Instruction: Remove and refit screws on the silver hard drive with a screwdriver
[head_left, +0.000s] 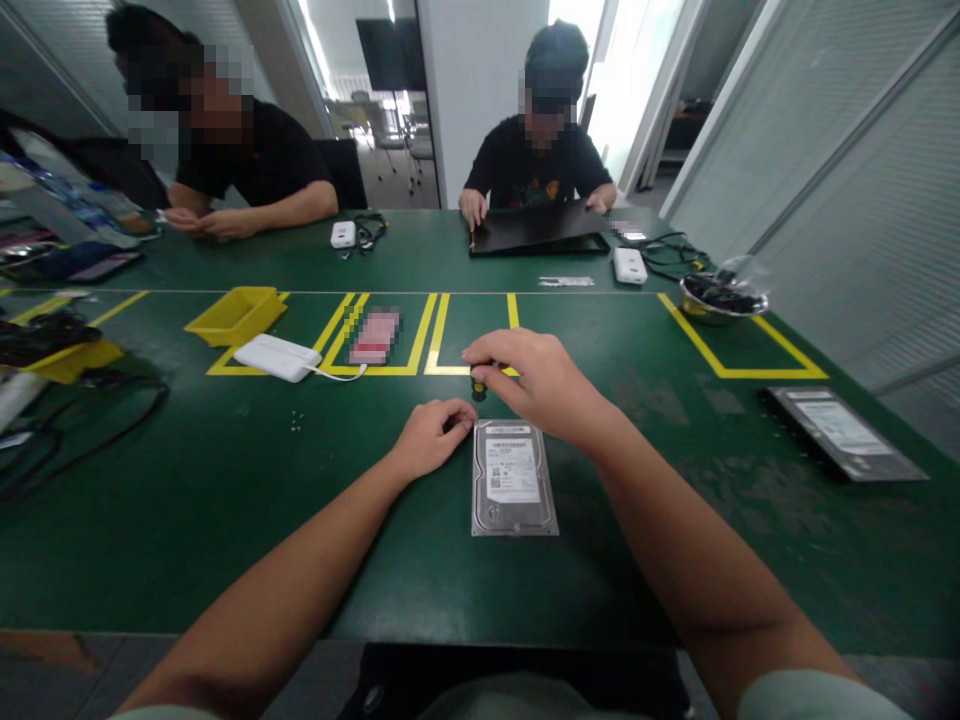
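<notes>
A silver hard drive (513,480) with a white label lies flat on the green table in front of me. My right hand (529,375) grips the dark and yellow handle of a screwdriver (478,385) from above. The screwdriver stands upright, its thin shaft pointing down at the drive's far left corner. Beside that corner is my left hand (435,437), fingers curled and closed close to the screwdriver's tip. What its fingertips pinch, if anything, is too small to make out.
Tiny screws (295,421) lie on the left. Another hard drive (847,432) is on the right, near a metal bowl (724,305) of dark parts. A white power bank (276,357), phone (375,337) and yellow bin (236,315) are farther left. Two people sit opposite, one holding a black panel (536,230).
</notes>
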